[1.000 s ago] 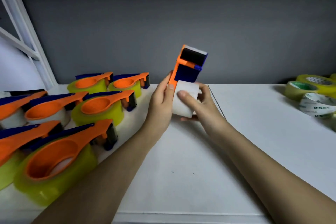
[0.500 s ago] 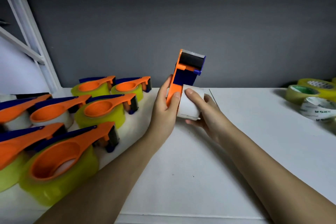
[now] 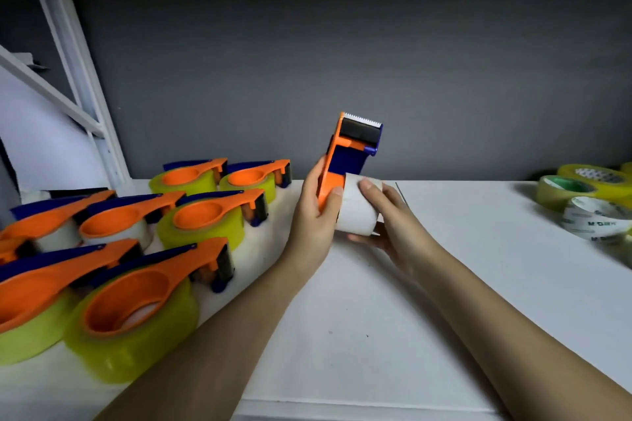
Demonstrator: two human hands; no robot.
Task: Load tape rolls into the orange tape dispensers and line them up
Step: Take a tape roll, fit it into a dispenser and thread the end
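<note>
Dark grey wall is backing a white bench point(image 3: 342, 335), and over its middle the person is working on one orange tape dispenser point(image 3: 345, 161). It is standing nearly upright, serrated cutter pointing to twelve o'clock. The left hand point(image 3: 314, 215) is gripping the dispenser's orange side plate, thumb lying along its edge. The right hand point(image 3: 386, 215) is cupping a white tape roll point(image 3: 355, 212) from the three o'clock side, thumb on top and fingers beneath, pressing it against the lower body of the dispenser. Whether the roll's core is already sitting on the hub is hidden by the hands.

To do this step well, I judge the roll should be going on square to the hub, the left hand bracing against the push so the frame is not twisting. Fingers should be keeping clear of the cutter teeth at the top.

At nine o'clock, loaded dispensers point(image 3: 205, 219) are lying in rows, most on yellow-green rolls and at least two on pale ones, so the line-up is well under way. Spare tape rolls point(image 3: 595, 215) are waiting at three o'clock near the right side of the bench. Open bench is lying between those groups and toward six o'clock, giving room to lower the finished dispenser. The near edge at six o'clock is running close under the forearms, and the rows at nine o'clock are sitting close to the left forearm, so a wide sweep there risks nudging them.
</note>
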